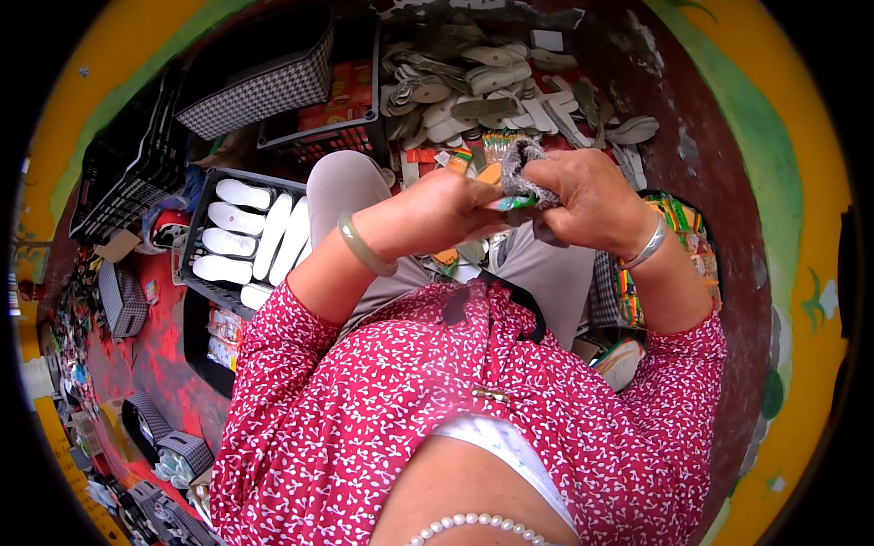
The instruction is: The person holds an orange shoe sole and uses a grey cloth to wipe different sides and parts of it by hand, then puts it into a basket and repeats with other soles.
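Both of my hands meet above my lap, fingers closed. My right hand point(592, 196) is wrapped round a crumpled grey knitted cloth point(521, 164). Pinched in my left hand point(446, 211) is a thin green-and-white piece point(513, 203), its end touching the cloth side; its full shape is hidden by the fingers. Just beyond the hands lie colourful striped packets point(499, 146) and an orange piece point(490, 174). Behind them spreads a heap of loose white and grey insoles point(496, 77).
On my left stands a dark basket point(211, 284) holding white insoles point(238, 218). Farther back are a black crate point(371, 127) with red boxes and a checked bin point(264, 100). A basket of colourful packets point(678, 218) sits at my right, near the dark red wall point(737, 300).
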Tool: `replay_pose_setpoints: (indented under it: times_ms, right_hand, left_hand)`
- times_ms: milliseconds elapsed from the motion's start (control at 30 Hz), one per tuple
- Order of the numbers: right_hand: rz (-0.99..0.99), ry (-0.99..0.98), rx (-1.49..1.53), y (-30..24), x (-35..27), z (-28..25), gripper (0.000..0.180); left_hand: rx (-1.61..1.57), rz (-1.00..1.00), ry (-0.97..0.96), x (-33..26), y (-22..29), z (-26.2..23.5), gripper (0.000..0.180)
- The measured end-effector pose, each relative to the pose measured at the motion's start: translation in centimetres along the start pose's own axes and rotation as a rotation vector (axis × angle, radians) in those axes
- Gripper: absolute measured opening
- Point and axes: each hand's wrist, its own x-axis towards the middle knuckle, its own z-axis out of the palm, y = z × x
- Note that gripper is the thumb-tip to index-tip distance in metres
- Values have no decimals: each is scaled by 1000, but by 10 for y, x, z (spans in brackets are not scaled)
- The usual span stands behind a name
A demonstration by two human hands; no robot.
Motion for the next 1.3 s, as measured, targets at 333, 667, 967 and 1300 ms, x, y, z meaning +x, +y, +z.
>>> replay_pose_setpoints:
  times_ms: [333,667,967,1300]
  right_hand:
    - [47,-93,162,-3,-5,-5,14]
    - [222,-79,230,17,-8,-7,14]
    - [12,83,-161,68,-47,-38,26]
    - [254,56,1672,51,-38,72,67]
  left_hand:
    - [-146,-72,-72,-11,14,-11,21]
    - [-238,-279,-97,-20,-3,-10,21]
    - [-872,-465,240,-54,-31,-34,28]
    - [-984,-345,299,-41,-15,-26,27]
